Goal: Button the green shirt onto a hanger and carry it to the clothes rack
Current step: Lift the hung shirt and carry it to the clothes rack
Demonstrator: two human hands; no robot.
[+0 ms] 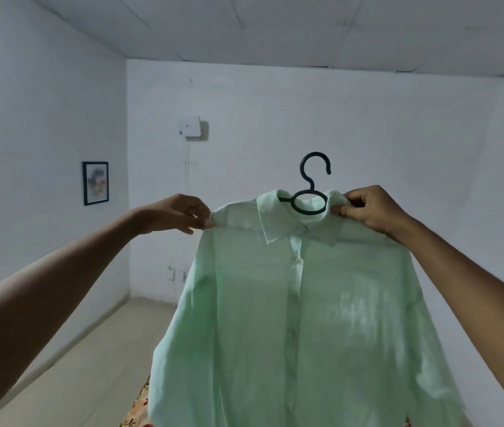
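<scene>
Shirt: pale green buttoned cotton shirt (300, 303) – held up at centre, hung on black plastic hanger (309, 198).
Left hand (179, 214): pinches the shoulder at 9 o'clock.
Right hand (370, 208): grips the collar edge at 3 o'clock.

My head camera caught a dim, bluish, evenly lit room; wide-angle distortion bent the edges, and fine detail was soft.

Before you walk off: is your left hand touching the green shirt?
Touching. Head view: the left hand pinches the green shirt at its shoulder tip.
</scene>
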